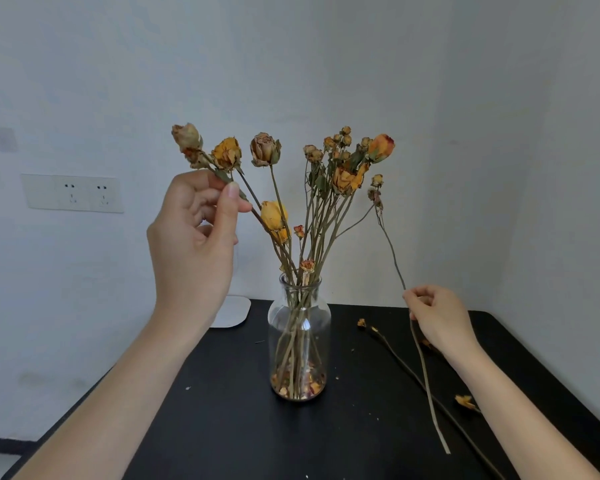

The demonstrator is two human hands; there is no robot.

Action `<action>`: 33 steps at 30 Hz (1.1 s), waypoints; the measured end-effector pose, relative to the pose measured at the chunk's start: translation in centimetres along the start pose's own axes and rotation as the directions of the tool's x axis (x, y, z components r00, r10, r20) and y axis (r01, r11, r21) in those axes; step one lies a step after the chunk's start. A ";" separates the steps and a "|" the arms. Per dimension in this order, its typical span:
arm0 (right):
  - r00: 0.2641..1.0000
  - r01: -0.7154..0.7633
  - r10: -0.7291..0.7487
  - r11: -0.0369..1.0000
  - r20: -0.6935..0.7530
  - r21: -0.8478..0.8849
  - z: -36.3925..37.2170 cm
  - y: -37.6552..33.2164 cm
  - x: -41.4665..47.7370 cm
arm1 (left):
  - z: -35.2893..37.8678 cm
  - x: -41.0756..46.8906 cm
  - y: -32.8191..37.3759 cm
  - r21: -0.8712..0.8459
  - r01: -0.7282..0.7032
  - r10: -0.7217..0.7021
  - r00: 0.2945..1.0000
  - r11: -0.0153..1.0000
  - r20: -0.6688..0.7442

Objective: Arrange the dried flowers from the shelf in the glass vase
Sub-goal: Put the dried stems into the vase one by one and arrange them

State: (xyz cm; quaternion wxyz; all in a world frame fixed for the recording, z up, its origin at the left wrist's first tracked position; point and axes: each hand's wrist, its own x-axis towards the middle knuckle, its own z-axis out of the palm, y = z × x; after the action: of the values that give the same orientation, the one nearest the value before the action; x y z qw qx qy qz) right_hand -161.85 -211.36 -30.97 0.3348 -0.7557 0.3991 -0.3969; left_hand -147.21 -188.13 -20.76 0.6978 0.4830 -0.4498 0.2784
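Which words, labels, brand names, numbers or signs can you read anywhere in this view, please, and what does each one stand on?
None: no readable text shows anywhere in this view.
The white double wall socket plate shows only its pin holes.
The clear glass vase carries no label or print.
The flat white rounded object behind the left hand is blank.
The faint grey patch on the wall is too blurred to tell.

We note a black table (222, 410) set into a corner of pale walls (326, 64). Small pale specks and crumbs lie scattered on its top. At its far left edge rests a white rounded object (232, 311), partly hidden; we cannot tell what it is. On the left wall, a white double socket plate (72, 192); above it, a faint grey patch (5, 138).
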 end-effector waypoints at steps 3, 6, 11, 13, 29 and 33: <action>1.000 0.005 -0.005 1.000 -0.008 -0.005 0.1 0.1 0.1 | 0.3 -0.3 -0.5 0.018 0.012 -0.012 1.000 1.000 0.019; 1.000 0.002 -0.002 1.000 -0.009 -0.002 0.3 0.1 0.1 | 0.7 -0.7 -1.1 0.084 0.032 -0.037 0.998 0.996 0.053; 1.000 0.010 -0.010 1.000 -0.003 -0.017 0.5 0.0 0.3 | 1.9 -0.4 -1.4 0.148 0.016 -0.029 0.996 0.989 0.085; 1.000 0.014 -0.014 1.000 -0.004 -0.020 0.7 0.0 0.3 | 2.7 0.1 -1.2 0.188 -0.004 -0.016 0.994 0.982 0.109; 1.000 0.027 -0.028 0.999 -0.009 -0.030 0.4 0.3 0.5 | 6.1 3.0 -1.2 0.417 -0.068 -0.068 0.951 0.906 0.301; 0.999 0.036 -0.036 0.999 -0.006 -0.038 0.7 0.2 0.5 | 6.5 2.6 -2.3 0.480 -0.048 -0.097 0.957 0.876 0.272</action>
State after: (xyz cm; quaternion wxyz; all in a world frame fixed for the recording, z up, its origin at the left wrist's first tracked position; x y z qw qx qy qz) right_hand -161.12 -211.72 -31.29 0.3119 -0.7676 0.3940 -0.3979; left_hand -146.47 -195.15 -18.59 0.4860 0.6823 -0.4569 0.2993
